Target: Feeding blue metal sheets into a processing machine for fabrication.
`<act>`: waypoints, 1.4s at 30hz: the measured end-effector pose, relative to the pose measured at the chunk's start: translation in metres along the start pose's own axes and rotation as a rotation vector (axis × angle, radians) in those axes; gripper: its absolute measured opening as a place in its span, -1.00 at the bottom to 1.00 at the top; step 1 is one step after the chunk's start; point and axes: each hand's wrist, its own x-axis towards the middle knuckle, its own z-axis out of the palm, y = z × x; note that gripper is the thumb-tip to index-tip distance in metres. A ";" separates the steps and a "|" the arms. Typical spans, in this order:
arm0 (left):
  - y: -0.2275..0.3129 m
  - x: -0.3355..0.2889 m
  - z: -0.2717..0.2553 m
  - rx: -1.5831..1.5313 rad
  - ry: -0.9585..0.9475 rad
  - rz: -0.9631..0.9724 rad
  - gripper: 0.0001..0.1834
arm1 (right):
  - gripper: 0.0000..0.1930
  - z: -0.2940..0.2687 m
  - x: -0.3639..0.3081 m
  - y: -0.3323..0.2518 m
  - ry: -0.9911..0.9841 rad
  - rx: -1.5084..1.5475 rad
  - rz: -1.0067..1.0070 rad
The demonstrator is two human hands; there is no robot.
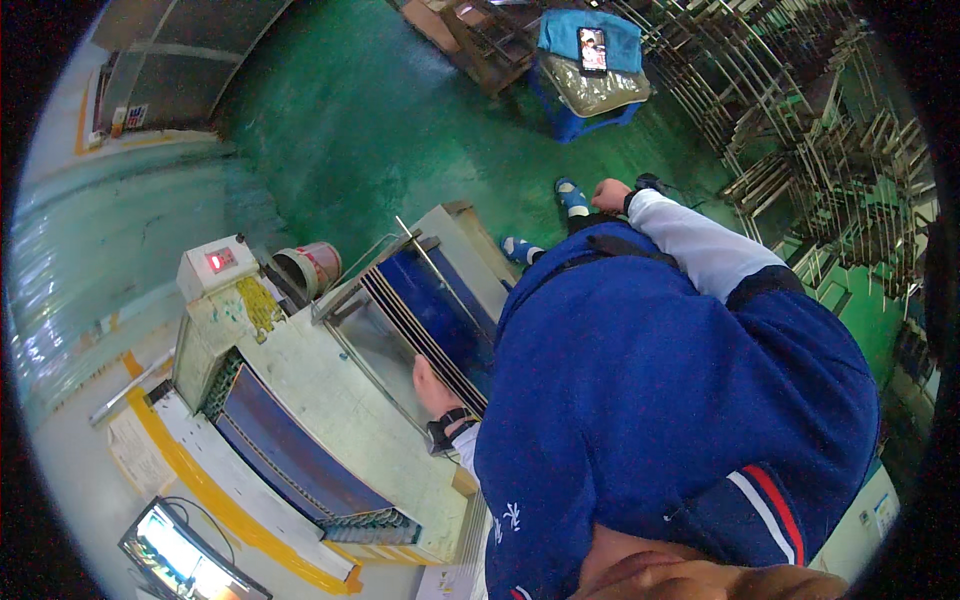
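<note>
My left hand (432, 388), with a dark watch at the wrist, rests against the edge of several dark blue panels (435, 290) stacked upright in a metal frame. Its fingers look stretched out along the panel edges; the thumb side is partly hidden. Past my body on the right, my right hand (609, 194) hangs with curled fingers, above my blue-and-white shoes. Whatever may be in that hand is hidden.
A pale machine (330, 400) with a long slot and a red-lit control box (216, 264) stands left, a bucket (308, 268) behind it. A monitor (185, 555) is lower left. Metal racks (760, 100) fill the right; a blue stool (585, 120) carries a phone (592, 50).
</note>
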 end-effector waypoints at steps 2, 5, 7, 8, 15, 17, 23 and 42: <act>-0.007 -0.003 0.008 -0.048 0.026 -0.037 -0.52 | -0.75 -0.003 -0.001 -0.001 0.009 -0.020 -0.034; -0.009 -0.004 0.008 0.055 0.016 0.042 -0.56 | -0.75 -0.008 0.001 0.003 0.006 -0.019 -0.041; -0.002 -0.012 0.011 0.070 0.035 0.010 -0.56 | -0.75 -0.010 0.009 0.012 -0.018 -0.023 -0.027; 0.003 -0.015 0.014 0.088 0.052 -0.022 -0.57 | -0.75 -0.012 0.009 0.013 -0.042 -0.025 -0.012; 0.009 -0.022 0.020 0.218 0.054 -0.031 -0.52 | -0.76 -0.026 0.006 0.025 -0.043 -0.001 -0.016; -0.005 -0.012 0.009 0.227 0.047 -0.020 -0.49 | -0.76 -0.031 0.004 0.027 -0.039 -0.015 -0.044; 0.000 -0.013 0.014 0.250 0.028 -0.073 -0.39 | -0.75 -0.036 0.005 0.043 -0.019 0.020 -0.031; -0.055 0.018 -0.011 0.373 0.086 0.126 -0.32 | -0.75 -0.052 0.016 0.066 0.022 -0.004 0.008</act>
